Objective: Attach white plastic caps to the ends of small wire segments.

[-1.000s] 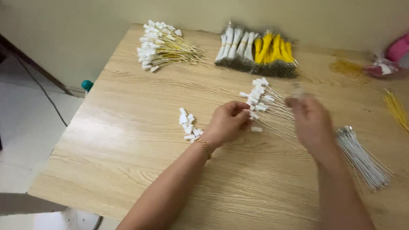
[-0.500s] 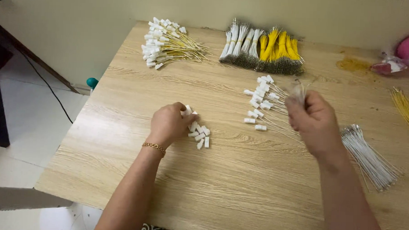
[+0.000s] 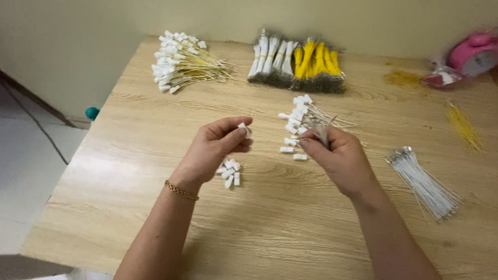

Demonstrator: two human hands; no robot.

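Our left hand (image 3: 213, 150) pinches a small white connector (image 3: 243, 127) between thumb and fingertips, raised above the bench (image 3: 290, 230); our right hand (image 3: 339, 160) closes its grip on a thin wire (image 3: 322, 132); loose white connectors (image 3: 229, 171) lie just under the left hand; a bundle of white wires (image 3: 424, 183) sits to the right; finished wires with white plugs (image 3: 302, 122) lie beyond the hands; farther back rest a second finished heap (image 3: 180, 63) and white-and-yellow bundles (image 3: 298, 64).

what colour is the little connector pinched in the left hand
White: the small connector in the left hand, seen in the head view.
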